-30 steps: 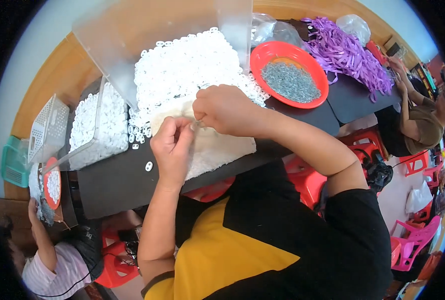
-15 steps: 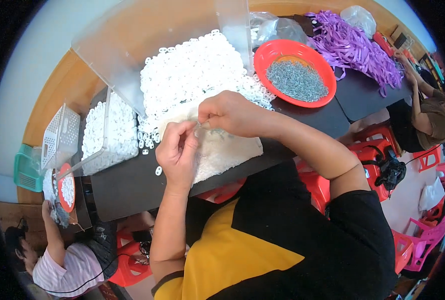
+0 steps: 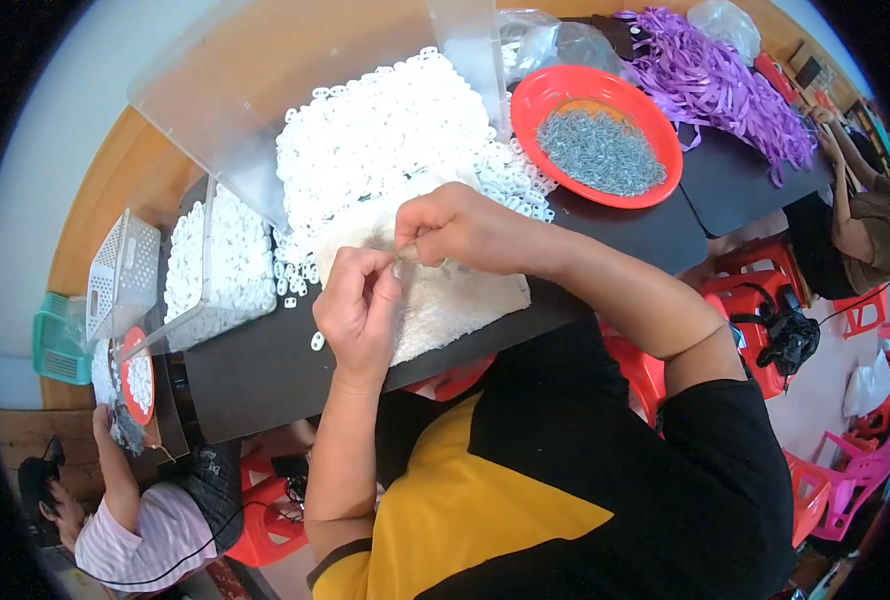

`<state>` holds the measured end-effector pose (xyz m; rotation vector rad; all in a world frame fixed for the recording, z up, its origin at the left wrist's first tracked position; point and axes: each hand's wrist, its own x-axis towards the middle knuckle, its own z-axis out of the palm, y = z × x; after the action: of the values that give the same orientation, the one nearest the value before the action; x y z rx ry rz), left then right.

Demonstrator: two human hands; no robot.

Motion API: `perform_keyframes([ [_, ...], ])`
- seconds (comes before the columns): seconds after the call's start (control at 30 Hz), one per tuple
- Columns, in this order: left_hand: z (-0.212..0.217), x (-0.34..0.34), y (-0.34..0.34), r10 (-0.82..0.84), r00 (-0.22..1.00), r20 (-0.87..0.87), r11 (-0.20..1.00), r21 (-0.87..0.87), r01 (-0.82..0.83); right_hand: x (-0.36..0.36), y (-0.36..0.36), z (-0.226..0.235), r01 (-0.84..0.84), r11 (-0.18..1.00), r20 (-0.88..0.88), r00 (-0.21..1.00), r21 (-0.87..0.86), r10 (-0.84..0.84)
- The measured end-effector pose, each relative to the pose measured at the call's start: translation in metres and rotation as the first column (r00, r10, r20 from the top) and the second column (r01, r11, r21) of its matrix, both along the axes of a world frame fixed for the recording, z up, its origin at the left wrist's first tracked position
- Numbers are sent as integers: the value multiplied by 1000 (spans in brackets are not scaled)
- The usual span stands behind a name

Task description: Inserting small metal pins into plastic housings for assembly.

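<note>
My left hand (image 3: 353, 312) and my right hand (image 3: 470, 232) meet fingertip to fingertip above a cream cloth (image 3: 467, 308). Each is closed in a pinch; whatever sits between the fingers is too small and covered to name. Just beyond them, a large heap of small white two-holed plastic pieces (image 3: 385, 130) spills from a clear plastic bin (image 3: 230, 110) onto the cloth's far edge. To the right of the heap stands a red bowl (image 3: 665, 187) holding many small silvery metal pieces (image 3: 600, 152).
On the left are a clear box (image 3: 208, 245) of white pieces, a white perforated basket (image 3: 130, 265) and a green basket (image 3: 60, 350). Purple straps (image 3: 720, 90) lie at the far right. Co-workers sit at left (image 3: 150, 535) and right (image 3: 865, 235); red stools (image 3: 755, 300) stand nearby.
My fingertips have drawn closer together over the cloth, both hands still pinching. The whole view has shifted slightly.
</note>
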<state>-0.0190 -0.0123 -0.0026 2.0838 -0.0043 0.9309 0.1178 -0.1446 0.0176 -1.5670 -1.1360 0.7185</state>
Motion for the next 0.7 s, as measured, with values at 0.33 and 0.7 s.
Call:
perform_keyframes([
  [0.33, 5, -9, 2, -29, 974, -225, 976, -215, -20, -3, 0, -1, 159, 965, 358, 906, 207, -226],
  [0.7, 11, -11, 4, 39, 999, -17, 990, 137, -36, -4, 3, -6, 3, 996, 195, 981, 85, -20],
])
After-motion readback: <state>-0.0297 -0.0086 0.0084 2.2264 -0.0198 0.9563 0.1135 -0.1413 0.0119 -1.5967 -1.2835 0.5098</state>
